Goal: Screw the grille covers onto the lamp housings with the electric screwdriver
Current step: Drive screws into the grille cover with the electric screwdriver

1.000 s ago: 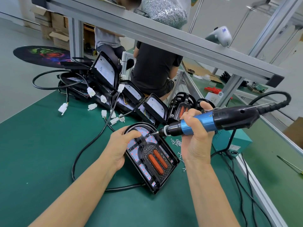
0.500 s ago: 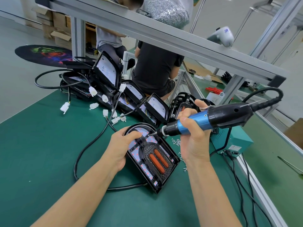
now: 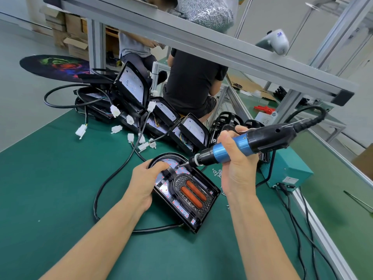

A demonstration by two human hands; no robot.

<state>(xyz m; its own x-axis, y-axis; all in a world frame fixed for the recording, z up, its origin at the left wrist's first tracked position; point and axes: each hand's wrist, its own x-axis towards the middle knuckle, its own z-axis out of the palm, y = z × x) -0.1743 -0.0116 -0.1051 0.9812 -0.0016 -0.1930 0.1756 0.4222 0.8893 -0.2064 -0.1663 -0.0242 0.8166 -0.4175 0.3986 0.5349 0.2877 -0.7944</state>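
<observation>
Near the middle of the frame, flat on the green mat [image 3: 50,178]: a black lamp housing [image 3: 207,209], rounded end toward the upper left, square end toward the lower right, long axis on that diagonal. Seated in it, a black grille cover [image 3: 179,183] around two orange bars side by side, both along the same diagonal, with small red dots scattered over the pale panel around them. Gripped in the right hand [image 3: 238,170], fingers curled round the blue barrel: the electric screwdriver [image 3: 248,144], black at the rear, bit aimed down and left, tip touching the cover near the rounded end. Pressed on the housing's upper left edge: the left hand [image 3: 145,180], thumb on the rounded rim, fingers curled over the side. Just right of the housing, loose screws [image 3: 217,172]. Further right, a teal power box [image 3: 290,168] with a white label, writing too small to read. Leaning in a row in the upper left, more open housings [image 3: 131,87] with white connectors.
</observation>
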